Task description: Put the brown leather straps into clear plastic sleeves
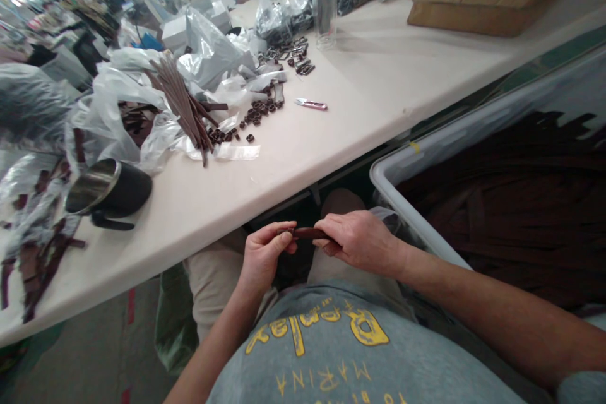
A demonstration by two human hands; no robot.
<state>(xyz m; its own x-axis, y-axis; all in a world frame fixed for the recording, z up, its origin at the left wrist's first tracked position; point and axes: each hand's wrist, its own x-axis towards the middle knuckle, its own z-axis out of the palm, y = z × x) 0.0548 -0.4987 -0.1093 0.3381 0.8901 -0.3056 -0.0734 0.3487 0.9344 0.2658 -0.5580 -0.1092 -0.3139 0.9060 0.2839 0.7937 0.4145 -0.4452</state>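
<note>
Pinching a brown strap, fingers of left hand and right hand hide its ends; table cluttered, room blurred.

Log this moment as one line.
left hand: pinching brown strap | right hand: pinching same strap | where: below table edge

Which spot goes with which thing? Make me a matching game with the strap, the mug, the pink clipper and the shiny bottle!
Things:
1. brown strap
2. black mug
3. pink clipper
4. steel bottle

Places:
A. standing upright at the far side of the table
B. tipped on its side near the table's left end
C. held between the left hand and the right hand, below the table edge
D. lying flat on bare tabletop

Pairs: 1-C, 2-B, 3-D, 4-A
</note>
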